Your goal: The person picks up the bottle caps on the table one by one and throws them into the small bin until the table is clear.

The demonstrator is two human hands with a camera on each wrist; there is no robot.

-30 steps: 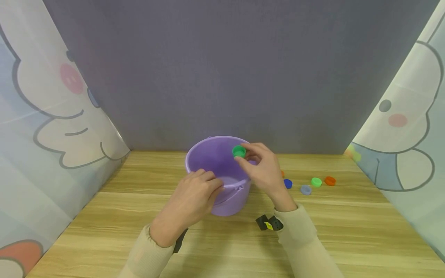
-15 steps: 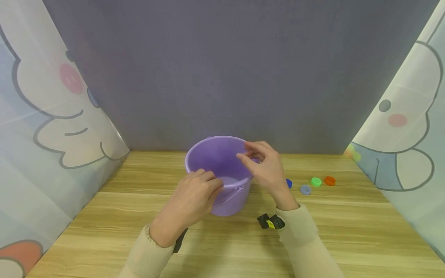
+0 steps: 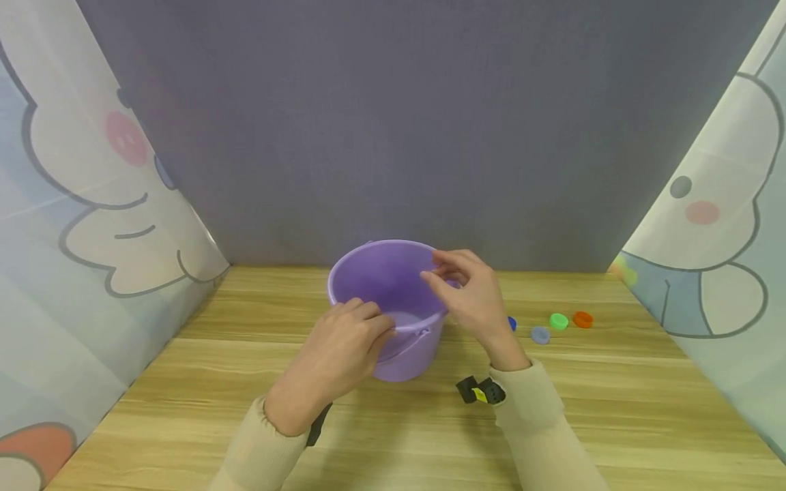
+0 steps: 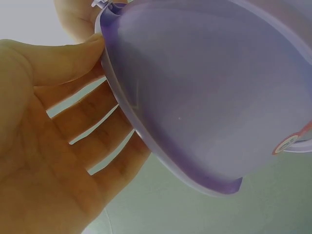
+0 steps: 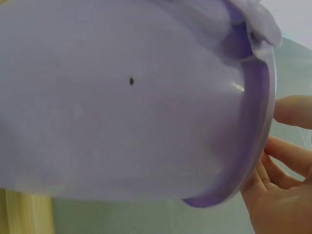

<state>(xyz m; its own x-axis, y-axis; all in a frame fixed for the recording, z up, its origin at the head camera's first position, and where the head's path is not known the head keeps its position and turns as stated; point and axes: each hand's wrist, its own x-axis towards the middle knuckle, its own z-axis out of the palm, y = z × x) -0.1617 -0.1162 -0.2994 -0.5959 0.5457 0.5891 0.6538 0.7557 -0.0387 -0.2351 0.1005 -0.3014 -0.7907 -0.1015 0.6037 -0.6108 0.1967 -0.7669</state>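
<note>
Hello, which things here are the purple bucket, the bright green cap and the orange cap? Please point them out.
Purple bucket (image 3: 385, 274): head view, on its inner wall.
Bright green cap (image 3: 558, 321): head view, middle of its upward side.
Orange cap (image 3: 583, 320): head view, middle of its upward side.

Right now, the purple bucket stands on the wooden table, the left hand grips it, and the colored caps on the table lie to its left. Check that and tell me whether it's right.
One part is wrong: the colored caps lie to the right of the purple bucket, as the head view shows. The left hand does grip the bucket, which stands on the wooden table.
</note>
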